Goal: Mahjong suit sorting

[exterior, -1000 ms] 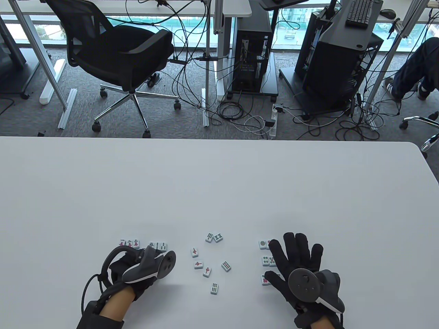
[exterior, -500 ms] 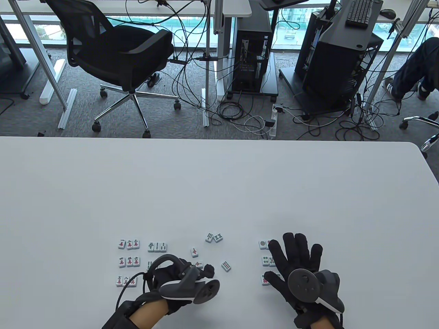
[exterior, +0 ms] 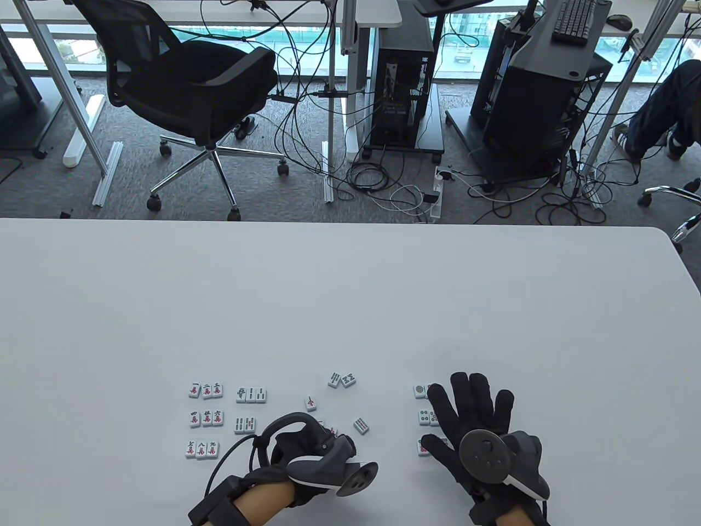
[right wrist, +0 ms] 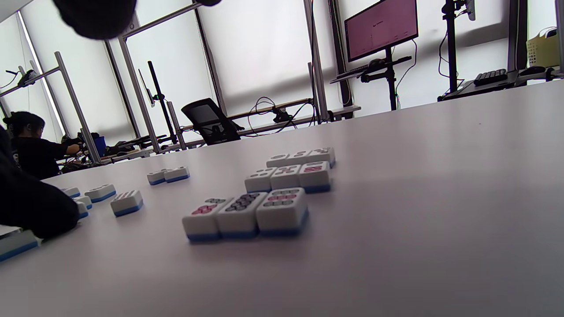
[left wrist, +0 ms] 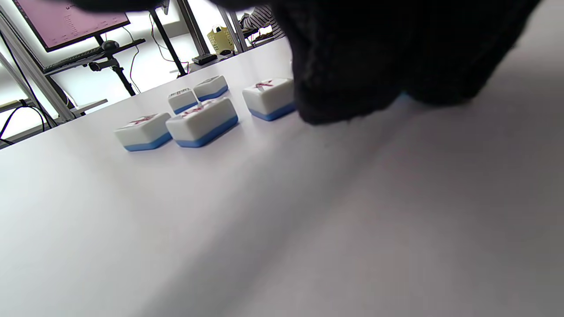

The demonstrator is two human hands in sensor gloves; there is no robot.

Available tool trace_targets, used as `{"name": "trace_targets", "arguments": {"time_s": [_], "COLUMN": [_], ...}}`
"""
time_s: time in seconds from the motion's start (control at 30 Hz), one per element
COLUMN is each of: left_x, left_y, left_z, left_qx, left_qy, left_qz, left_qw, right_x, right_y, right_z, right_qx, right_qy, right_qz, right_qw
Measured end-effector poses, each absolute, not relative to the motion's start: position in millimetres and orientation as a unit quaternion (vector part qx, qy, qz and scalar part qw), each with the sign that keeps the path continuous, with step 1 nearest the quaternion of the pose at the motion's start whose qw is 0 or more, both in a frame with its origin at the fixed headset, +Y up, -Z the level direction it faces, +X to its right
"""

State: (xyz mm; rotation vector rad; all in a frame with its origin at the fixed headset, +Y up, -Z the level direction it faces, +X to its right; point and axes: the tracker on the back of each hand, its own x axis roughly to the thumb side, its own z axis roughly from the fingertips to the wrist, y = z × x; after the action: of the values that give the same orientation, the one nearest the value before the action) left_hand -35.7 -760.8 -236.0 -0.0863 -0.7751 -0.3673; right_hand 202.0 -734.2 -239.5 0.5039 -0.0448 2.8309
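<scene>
Loose tiles (exterior: 360, 424) lie at lower centre of the table (exterior: 350, 296). Left hand (exterior: 306, 455) covers some; its grasp cannot be told. Right hand (exterior: 476, 422) lies flat, fingers spread. Tiles appear small, rigid, smooth: pinch opposite side faces.

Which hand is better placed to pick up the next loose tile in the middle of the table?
Left. The left hand is already over the loose tiles in the middle, beside the unfinished bamboo rows. The right hand lies flat over the dot tiles, farther away.
</scene>
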Motion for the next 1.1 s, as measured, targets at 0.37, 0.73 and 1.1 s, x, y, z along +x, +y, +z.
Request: {"name": "trace_targets", "arguments": {"time_s": [0.37, 0.73, 1.1], "left_x": [-80.2, -146.4, -157.8], "left_y": [-725.4, -727.3, -746.9], "left_z": [-251.4, -277.3, -283.2], "left_qx": [-0.004, -0.045, -0.093], "left_qy": [-0.297, -0.166, -0.136], "left_qz": [-0.104, -0.111, -0.16], "left_qw": [0.949, 0.979, 0.973], "right_x": [201.5, 199.9, 199.6], "right_y": [-734.1, -734.8, -735.1], "right_z": [-239.0, -238.1, -237.9], "right_qx": [0.176, 0.179, 0.18], "right_qy": [-0.019, -0.018, -0.017], "right_qz": [0.975, 0.975, 0.975], "right_qw": [0.134, 0.129, 0.127]}}
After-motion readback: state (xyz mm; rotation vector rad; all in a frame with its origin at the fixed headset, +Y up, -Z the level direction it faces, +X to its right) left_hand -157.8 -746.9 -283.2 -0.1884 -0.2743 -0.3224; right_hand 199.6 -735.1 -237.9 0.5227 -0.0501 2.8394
